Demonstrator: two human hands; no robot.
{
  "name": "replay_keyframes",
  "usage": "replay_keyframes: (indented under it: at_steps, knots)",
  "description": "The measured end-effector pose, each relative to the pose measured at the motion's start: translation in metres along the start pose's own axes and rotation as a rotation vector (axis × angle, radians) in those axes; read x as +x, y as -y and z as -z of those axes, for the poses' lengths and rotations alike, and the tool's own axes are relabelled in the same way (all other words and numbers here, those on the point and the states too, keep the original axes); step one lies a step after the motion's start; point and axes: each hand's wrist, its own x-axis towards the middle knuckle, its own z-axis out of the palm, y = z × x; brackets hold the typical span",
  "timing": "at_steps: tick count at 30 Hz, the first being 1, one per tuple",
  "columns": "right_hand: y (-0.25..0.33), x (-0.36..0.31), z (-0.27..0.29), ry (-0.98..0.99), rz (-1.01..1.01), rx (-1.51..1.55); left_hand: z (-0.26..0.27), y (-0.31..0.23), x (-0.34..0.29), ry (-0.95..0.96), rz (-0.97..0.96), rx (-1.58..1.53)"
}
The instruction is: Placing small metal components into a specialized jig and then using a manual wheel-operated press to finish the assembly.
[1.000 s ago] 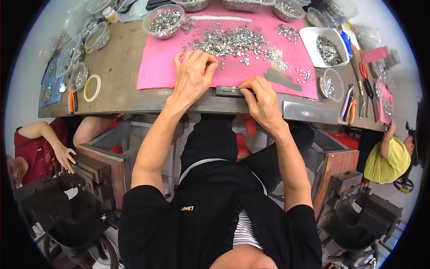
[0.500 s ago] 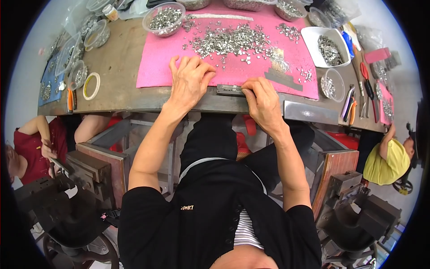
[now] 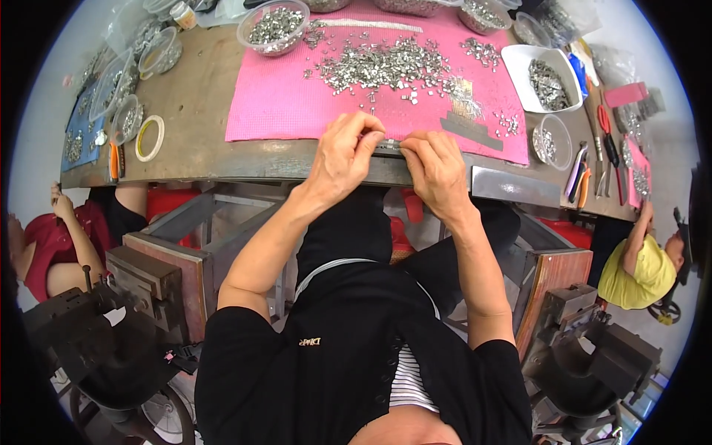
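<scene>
Going left to right here: over at the far left of the counter there's a tape roll and some clear tubs of bits, all well away from the action. The left hand sits at the near edge of the pink mat, its fingers curled and pinched on the left end of a thin metal strip that lies right along the mat's front edge. The right hand is pinched on the strip's other end, so both hands are clenched on it with only a small gap between them. Just beyond the knuckles is the big pile of small silver pieces, and further right a white tray and a small round bowl with more of them, then pliers. What could go wrong, I reckon: the strip is right at the counter's lip, so a slipped pinch could send it or any loose piece off the edge into the lap or onto the floor, and good luck finding it there. A knuckle nudging forward could also plough into the pile and scatter it. Compared with a second ago, the hands have come together: they were spread apart then, left hand flat up on the mat and right hand lower at the edge, and now they both meet on the strip.
</scene>
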Motion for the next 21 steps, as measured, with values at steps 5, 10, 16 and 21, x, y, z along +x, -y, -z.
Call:
replay_keyframes:
  at_steps: [5, 10, 16, 21]
  knots:
    - [-0.008, 0.0, 0.015, 0.022, -0.239, 0.177, -0.018, -0.004, -0.001, -0.028, -0.174, 0.001]
    - [-0.013, 0.007, 0.016, 0.023, -0.25, 0.099, -0.028, 0.001, -0.002, -0.067, -0.259, 0.019]
    - [-0.025, 0.027, 0.001, 0.034, -0.152, 0.123, -0.027, -0.002, -0.003, -0.071, -0.338, 0.192]
    - [-0.036, 0.055, -0.024, 0.058, -0.038, 0.149, -0.024, -0.006, -0.004, -0.083, -0.354, 0.243]
